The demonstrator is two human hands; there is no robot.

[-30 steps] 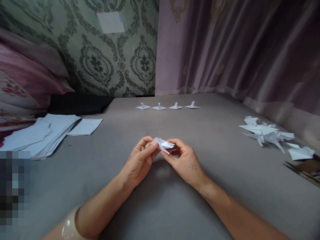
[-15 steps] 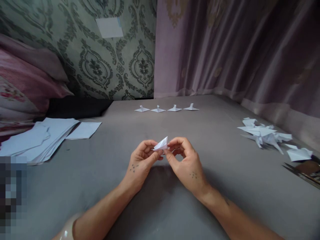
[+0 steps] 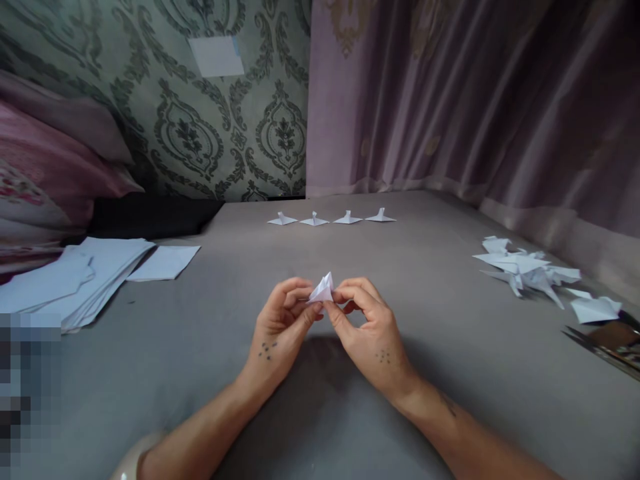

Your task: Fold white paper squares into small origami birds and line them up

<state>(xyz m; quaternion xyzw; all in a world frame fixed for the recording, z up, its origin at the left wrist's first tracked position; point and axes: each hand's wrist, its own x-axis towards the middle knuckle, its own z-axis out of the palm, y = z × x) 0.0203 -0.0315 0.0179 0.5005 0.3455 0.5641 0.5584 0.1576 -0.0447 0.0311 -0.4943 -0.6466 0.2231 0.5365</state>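
Note:
A small folded white paper piece (image 3: 323, 288) with a pointed tip is held up between both hands, above the grey surface. My left hand (image 3: 281, 320) pinches its left and lower edge between thumb and fingers. From the other side my right hand (image 3: 373, 327) grips the right edge, thumb tip near the left thumb at the bottom. The fingertips partly cover the lower folds. Beyond the hands, several folded paper figures (image 3: 314, 219) stand in a row, each with flat points at the sides and an upright part.
Stacked white paper sheets (image 3: 107, 267) lie at the left, beside a smaller sheet (image 3: 165, 262) and black cloth (image 3: 155, 215). At the right are a heap of folded papers (image 3: 530, 270), another folded piece (image 3: 595, 308) and scissors (image 3: 600, 350). A curtain (image 3: 425, 100) hangs behind.
The paper piece has turned slightly in my fingers, its tip now more upright and its folds spread a little wider. Both hands keep their hold in nearly the same place.

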